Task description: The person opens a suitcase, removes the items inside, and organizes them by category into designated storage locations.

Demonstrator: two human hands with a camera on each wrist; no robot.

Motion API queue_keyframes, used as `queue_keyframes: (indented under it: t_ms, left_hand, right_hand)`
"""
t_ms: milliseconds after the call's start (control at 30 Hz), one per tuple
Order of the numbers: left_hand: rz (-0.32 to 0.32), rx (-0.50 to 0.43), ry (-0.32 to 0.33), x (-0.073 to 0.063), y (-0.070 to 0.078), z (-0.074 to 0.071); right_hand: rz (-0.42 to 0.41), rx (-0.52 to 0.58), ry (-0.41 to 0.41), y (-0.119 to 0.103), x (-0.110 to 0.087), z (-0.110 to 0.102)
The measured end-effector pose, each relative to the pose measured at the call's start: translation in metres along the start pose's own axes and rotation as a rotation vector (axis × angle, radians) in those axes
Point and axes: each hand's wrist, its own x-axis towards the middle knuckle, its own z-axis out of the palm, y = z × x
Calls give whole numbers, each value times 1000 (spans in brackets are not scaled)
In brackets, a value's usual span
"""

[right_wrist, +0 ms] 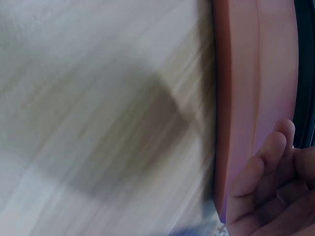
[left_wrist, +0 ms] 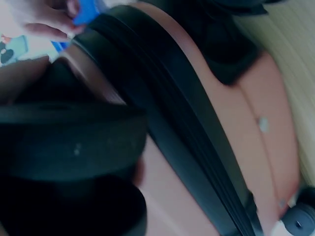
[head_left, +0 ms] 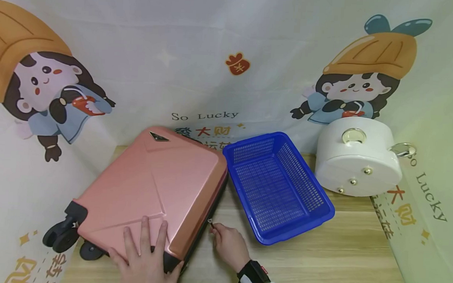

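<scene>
A pink hard-shell suitcase (head_left: 143,184) lies flat on the table, its black wheels at the left. My left hand (head_left: 145,261) rests on the near end of its lid, fingers spread and straight. At the suitcase's right side, my right hand (head_left: 229,244) pinches a small metal zipper pull (head_left: 210,221) between thumb and finger. The left wrist view shows the black zipper band (left_wrist: 167,98) running round the shell. In the right wrist view, the curled fingers of the right hand are close to the pink side; the pull itself is hidden there.
A blue plastic basket (head_left: 326,213) stands just right of the suitcase, its rim close to the suitcase's far right corner. Farther right, a white rounded case (head_left: 354,165) with metal fittings stands against the printed cloth backdrop (head_left: 199,80). The wooden tabletop (head_left: 339,258) extends in front.
</scene>
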Motion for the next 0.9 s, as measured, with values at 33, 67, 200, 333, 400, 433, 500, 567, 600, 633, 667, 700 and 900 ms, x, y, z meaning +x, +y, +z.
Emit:
queue_keyframes:
  t_ms: [33, 67, 200, 333, 400, 433, 500, 567, 600, 633, 667, 700, 900]
  left_hand:
    - [-13, -5, 8, 1, 6, 2]
    - [-21, -10, 22, 3, 10, 4]
    - [-30, -36, 101, 6, 24, 11]
    - [-13, -57, 122, 5, 24, 12]
    - [13, -66, 83, 4, 20, 9]
    - [34, -70, 54, 3, 16, 7]
    - [85, -79, -29, 4, 7, 0]
    - [145, -92, -121, 5, -5, -9]
    - [175, -107, -175, 6, -12, -13]
    - [205, -118, -221, 8, -19, -18]
    - [229, -128, -261, 10, -25, -23]
    - [253, -133, -293, 13, -32, -27]
    - [293, -162, -348, 30, -65, -37]
  right_hand:
    - [2, 0, -8, 0, -2, 1]
    - [2, 3, -15, 0, -4, 3]
    - [9, 2, -29, 1, -10, 6]
    - [7, -9, -27, 1, -11, 6]
    - [6, -11, -25, 0, -11, 5]
    - [7, -9, -25, 0, -11, 4]
    - [11, -13, -15, 0, -11, 3]
    - [15, -20, 0, 0, -12, 1]
    - [16, -24, 8, 1, -12, 1]
    - [12, -29, 18, 1, -12, 1]
    - [6, -35, 26, 2, -11, 0]
    - [1, -37, 34, 2, -11, 0]
    - [-29, -27, 59, 6, -7, -3]
